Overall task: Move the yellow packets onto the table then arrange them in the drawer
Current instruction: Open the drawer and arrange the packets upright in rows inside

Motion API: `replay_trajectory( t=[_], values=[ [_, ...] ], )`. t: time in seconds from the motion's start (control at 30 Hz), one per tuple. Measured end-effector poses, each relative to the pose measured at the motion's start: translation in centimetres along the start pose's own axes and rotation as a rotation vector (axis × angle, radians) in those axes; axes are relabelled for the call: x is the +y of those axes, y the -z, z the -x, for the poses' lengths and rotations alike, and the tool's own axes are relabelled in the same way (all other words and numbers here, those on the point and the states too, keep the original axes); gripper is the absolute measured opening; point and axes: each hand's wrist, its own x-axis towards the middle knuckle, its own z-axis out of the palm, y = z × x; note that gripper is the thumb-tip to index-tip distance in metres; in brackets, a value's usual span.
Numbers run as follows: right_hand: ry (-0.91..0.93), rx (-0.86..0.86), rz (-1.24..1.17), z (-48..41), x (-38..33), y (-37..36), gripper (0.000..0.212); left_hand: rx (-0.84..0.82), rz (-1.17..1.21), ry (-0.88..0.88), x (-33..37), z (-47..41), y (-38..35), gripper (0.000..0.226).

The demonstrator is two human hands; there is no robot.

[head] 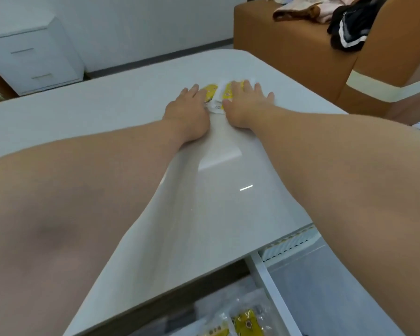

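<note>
A small pile of yellow packets [217,93] with white edges lies on the far part of the pale grey table [121,110]. My left hand [188,106] rests flat on the pile's left side, fingers straight. My right hand [246,103] lies flat on its right side, fingers spread, thumb against a packet's edge. Both hands cover much of the pile. Below the table's near edge the open drawer [264,272] shows more yellow packets [246,322] in clear wrapping at the bottom of the view.
A brown sofa [289,52] with heaped clothes [342,18] stands behind the table on the right. A white cabinet with drawers [32,54] is at the far left against the wall. A white box [289,243] sits in the drawer's right compartment.
</note>
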Motion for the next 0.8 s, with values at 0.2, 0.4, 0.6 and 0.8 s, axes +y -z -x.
replay_trajectory(
  t=[0.2, 0.4, 0.6, 0.8],
  values=[
    [0.002, -0.138, 0.058, 2.3, -1.3, 0.1, 0.065, -0.094, -0.128, 0.044, -0.5, 2.3, 0.1, 0.047],
    [0.112, -0.214, 0.106, 13.3, -6.3, -0.6, 0.067, -0.097, -0.279, 0.173, -1.2, 15.2, 3.1, 0.038],
    [0.323, -0.285, 0.115, 28.5, -13.4, -1.7, 0.064, -0.092, -0.247, 0.237, -4.7, 32.3, 6.8, 0.035],
    [0.528, -0.262, 0.146, 37.1, -18.7, -3.0, 0.061, -0.081, -0.26, 0.294, -8.9, 45.1, 9.2, 0.035]
  ],
)
